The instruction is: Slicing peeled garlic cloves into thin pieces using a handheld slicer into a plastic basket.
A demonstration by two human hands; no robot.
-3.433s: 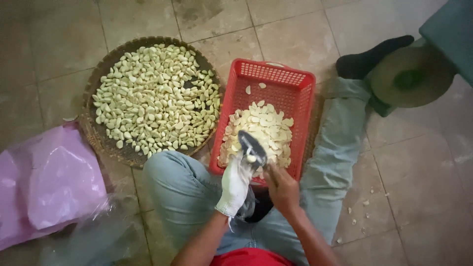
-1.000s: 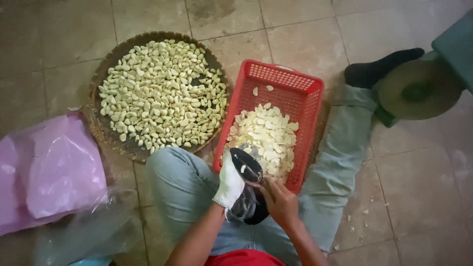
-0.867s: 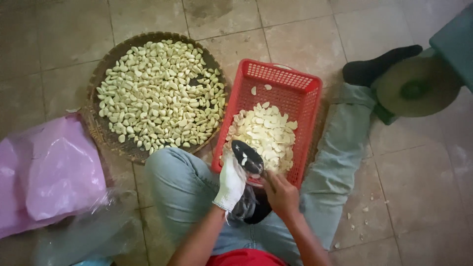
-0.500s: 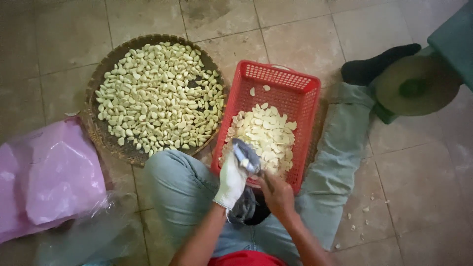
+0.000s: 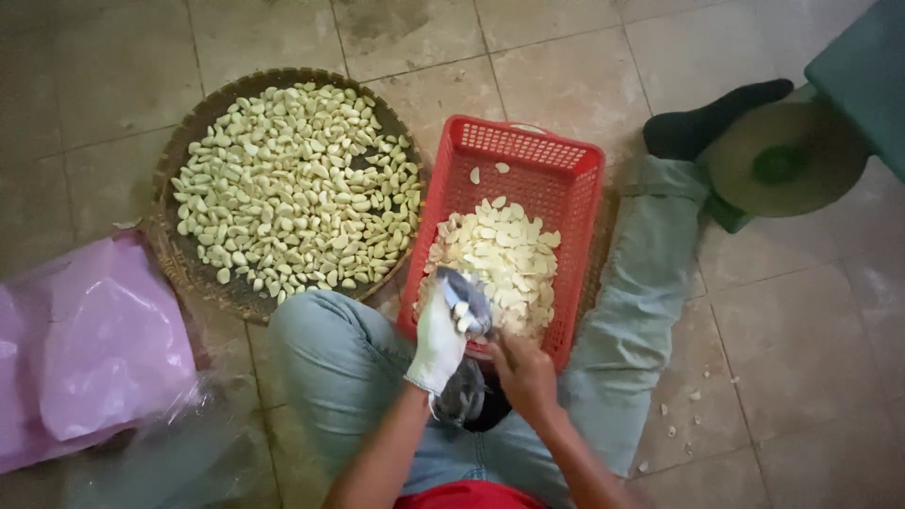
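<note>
White glove covers the left hand point(image 5: 439, 341), which grips a knife point(image 5: 466, 300) over the red basket point(image 5: 575, 188) of cut garlic point(image 5: 504, 264). The bare right hand point(image 5: 524, 375) sits just beside it, fingers curled; what it pinches is hidden.

Red plastic basket point(image 5: 556, 179), woven tray point(image 5: 189, 141), glossy pink bag point(image 5: 85, 349).

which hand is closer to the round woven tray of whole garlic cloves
Left. The gloved left hand sits at the red basket's near edge, just right of the woven tray. The bare right hand is farther right.
</note>
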